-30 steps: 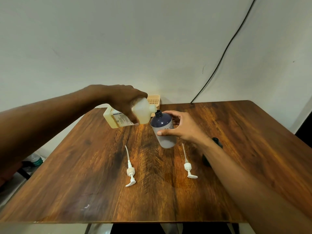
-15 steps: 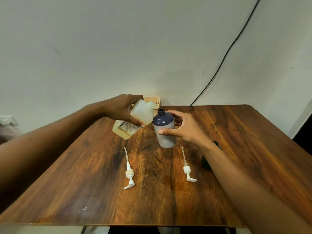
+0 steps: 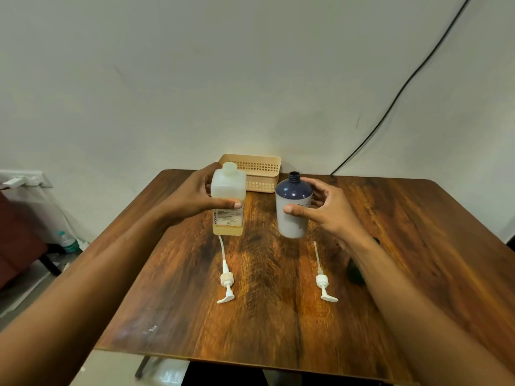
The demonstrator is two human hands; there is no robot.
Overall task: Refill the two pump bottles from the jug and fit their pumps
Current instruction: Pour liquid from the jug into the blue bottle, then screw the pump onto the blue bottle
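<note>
A translucent jug point(image 3: 228, 218) with yellow liquid low inside stands upright on the wooden table point(image 3: 418, 246), its mouth uncovered. My left hand point(image 3: 192, 197) grips its upper body from the left. To its right stands an open-necked pump bottle point(image 3: 292, 199) with a dark blue top and pale body. My right hand point(image 3: 330, 214) is curled round it, thumb in front. Two white pumps lie flat nearer me, one pump point(image 3: 226, 282) below the jug and another pump point(image 3: 323, 284) below the bottle. A dark second bottle point(image 3: 355, 273) is mostly hidden behind my right forearm.
A beige perforated basket point(image 3: 260, 174) sits at the table's far edge against the wall. A black cable point(image 3: 395, 98) runs up the wall at the right. On the floor to the left are a small water bottle point(image 3: 67, 242) and furniture legs.
My left hand has tipped the jug from pouring at the bottle's neck back upright and lowered it onto the table left of the bottle. My right hand stays on the bottle.
</note>
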